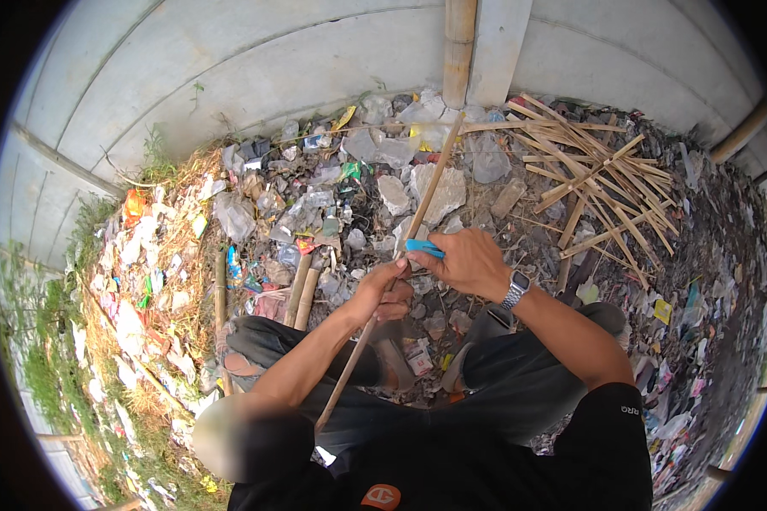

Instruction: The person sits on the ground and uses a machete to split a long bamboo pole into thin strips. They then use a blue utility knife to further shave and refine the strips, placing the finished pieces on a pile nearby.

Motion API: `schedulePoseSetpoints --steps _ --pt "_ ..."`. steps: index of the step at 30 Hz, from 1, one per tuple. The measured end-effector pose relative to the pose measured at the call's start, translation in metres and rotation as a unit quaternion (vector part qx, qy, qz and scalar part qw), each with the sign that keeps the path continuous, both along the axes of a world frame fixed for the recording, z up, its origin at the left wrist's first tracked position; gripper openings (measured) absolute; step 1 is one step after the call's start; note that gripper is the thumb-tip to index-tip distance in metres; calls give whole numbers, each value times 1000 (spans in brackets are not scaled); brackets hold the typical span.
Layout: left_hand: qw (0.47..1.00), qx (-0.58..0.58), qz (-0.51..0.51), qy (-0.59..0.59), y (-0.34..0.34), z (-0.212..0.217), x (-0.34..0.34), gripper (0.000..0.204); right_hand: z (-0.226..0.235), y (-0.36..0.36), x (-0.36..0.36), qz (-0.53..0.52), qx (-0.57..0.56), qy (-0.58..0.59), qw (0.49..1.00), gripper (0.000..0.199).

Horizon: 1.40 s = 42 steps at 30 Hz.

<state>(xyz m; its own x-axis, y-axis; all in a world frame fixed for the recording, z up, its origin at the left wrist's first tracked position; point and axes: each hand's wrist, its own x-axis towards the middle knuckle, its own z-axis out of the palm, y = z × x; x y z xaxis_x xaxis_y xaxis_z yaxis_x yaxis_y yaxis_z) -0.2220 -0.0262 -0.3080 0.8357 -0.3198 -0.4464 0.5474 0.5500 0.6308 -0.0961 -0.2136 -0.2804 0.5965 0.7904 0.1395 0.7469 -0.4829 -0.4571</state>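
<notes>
A long, thin bamboo strip [437,175] slants across the middle, from beside my lap up toward the wall. My left hand [378,295] is closed around it below its middle. Just above that grip, my right hand [477,264] clasps a blue-handled utility knife [424,248]. The knife's front end meets the strip; its blade is too small to make out clearly. My right wrist bears a watch [517,288] with a metal band. Both hands are above the ground, between my bent knees.
A loose pile of split bamboo strips [601,183] lies at the far right. Broken concrete slabs [439,194] and plastic litter cover the ground ahead. Short bamboo poles [300,294] stand near my left knee. A grey panel wall [315,64] with a bamboo post [459,47] closes the far side.
</notes>
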Motion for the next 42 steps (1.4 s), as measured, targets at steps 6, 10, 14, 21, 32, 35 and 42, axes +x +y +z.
schedulePoseSetpoints --steps 6,10,14,21,32,35,42 --pt "996 -26 -59 57 -15 -5 -48 41 4 -87 164 -378 119 18 918 78" --pt "994 -65 -70 53 -2 -15 -43 41 55 -169 204 -459 293 70 836 78" --pt "990 -116 -78 28 7 -9 -18 43 60 -100 123 -272 228 8 935 69" --pt "998 11 -5 -58 -2 0 -12 46 39 -42 13 -51 39 130 989 58" --pt "994 99 24 -48 -15 0 -23 55 8 -17 -25 11 4 164 986 69" --pt "992 108 37 -58 -18 -18 -41 49 -17 -27 40 -136 6 102 985 74" --pt "995 91 -2 -50 -17 0 -39 52 19 -53 83 -210 69 86 971 75"
